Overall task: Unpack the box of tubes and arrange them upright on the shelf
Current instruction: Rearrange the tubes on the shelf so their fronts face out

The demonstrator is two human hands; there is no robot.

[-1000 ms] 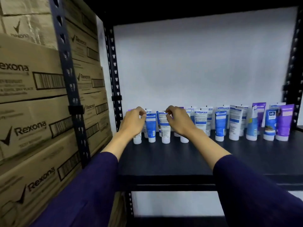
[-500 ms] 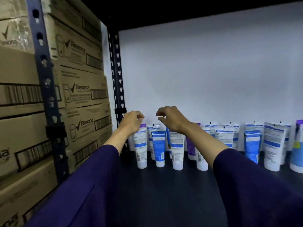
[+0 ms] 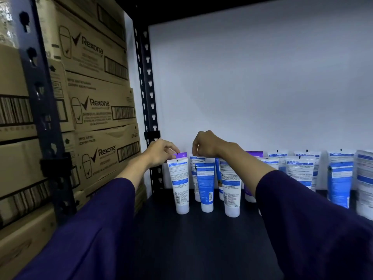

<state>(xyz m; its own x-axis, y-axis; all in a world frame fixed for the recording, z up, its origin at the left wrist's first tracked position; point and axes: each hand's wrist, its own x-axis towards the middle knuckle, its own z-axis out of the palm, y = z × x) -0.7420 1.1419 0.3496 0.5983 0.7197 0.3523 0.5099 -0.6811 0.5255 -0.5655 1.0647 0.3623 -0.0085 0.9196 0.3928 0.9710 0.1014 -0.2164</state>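
Several tubes stand upright on their caps along the back of the dark shelf (image 3: 181, 243). At the left end stand a white tube (image 3: 179, 184), a blue tube (image 3: 205, 184) and another white tube (image 3: 230, 188). My left hand (image 3: 161, 152) pinches the top edge of a purple tube (image 3: 182, 155) behind the first white one. My right hand (image 3: 207, 145) has its fingers curled down onto the top of a white-and-blue tube (image 3: 198, 159) in the back row. More white, blue and purple tubes (image 3: 298, 170) run off to the right. No box of tubes is in view.
Stacked Rexona cartons (image 3: 105, 110) fill the bay to the left, behind the dark perforated posts (image 3: 148, 98). A white wall (image 3: 252, 87) closes the back of the shelf. The upper shelf board hangs dark overhead.
The camera has moved closer to the shelf. Both hands have dropped from just above the tubes onto the tops of two back-row tubes at the left end.
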